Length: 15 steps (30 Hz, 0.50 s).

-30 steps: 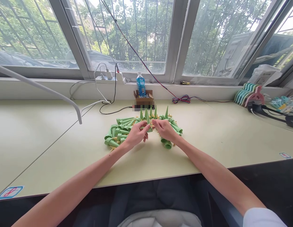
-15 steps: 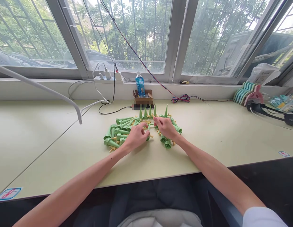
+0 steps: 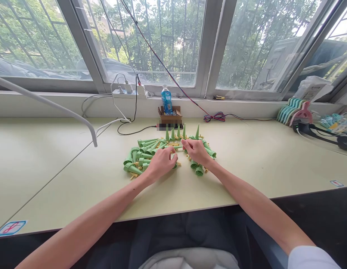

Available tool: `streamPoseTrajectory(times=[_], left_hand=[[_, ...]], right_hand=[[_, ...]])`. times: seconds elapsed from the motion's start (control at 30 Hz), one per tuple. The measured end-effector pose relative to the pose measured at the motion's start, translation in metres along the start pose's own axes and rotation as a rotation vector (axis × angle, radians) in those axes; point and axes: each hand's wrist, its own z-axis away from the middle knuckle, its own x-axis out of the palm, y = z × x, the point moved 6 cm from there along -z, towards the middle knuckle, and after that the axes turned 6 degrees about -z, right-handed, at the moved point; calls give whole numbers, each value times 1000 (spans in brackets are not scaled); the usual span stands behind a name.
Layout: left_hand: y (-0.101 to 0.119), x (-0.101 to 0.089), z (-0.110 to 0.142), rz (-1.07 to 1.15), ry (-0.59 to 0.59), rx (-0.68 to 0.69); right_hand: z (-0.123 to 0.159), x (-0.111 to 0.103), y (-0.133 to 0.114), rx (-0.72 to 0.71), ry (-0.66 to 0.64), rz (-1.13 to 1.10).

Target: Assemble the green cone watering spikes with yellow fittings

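My left hand (image 3: pixel 163 161) is closed, fingers curled around a green watering spike (image 3: pixel 174 167) with a yellow side valve, mostly hidden by the hand. My right hand (image 3: pixel 196 151) is closed just across from it, thumb and forefinger pinched together; whatever they hold is too small to make out. Left of my hands lies a heap of green cone-shaped spikes (image 3: pixel 130 168) with yellow valves. More spikes lie under and beside my right hand, one showing its open ribbed cap (image 3: pixel 199 171). Behind the hands several spikes stand upright in a row, among them one spike (image 3: pixel 197 131) at the right.
A blue-labelled bottle (image 3: pixel 167 101) stands in a small cardboard box (image 3: pixel 171 118) by the window wall. Cables run to a power strip (image 3: pixel 124 94) on the ledge and across the table (image 3: pixel 86 179). A black headset (image 3: pixel 319 134) and clothes hangers (image 3: pixel 292 111) lie at the right.
Both hands stay almost in place. The tip of the spike at my left hand, visible earlier between the fingers, no longer shows clearly. The whole view has shifted slightly.
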Motion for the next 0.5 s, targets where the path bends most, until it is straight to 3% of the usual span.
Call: streamPoseTrajectory(times=[0.27,0.5], left_hand=[[0,0,0,-90,-8,11],[-3,-19,-4,93,208,-19]], right_hand=[[0,0,0,-5,5,0],[-1,-2,2,-18,9,16]])
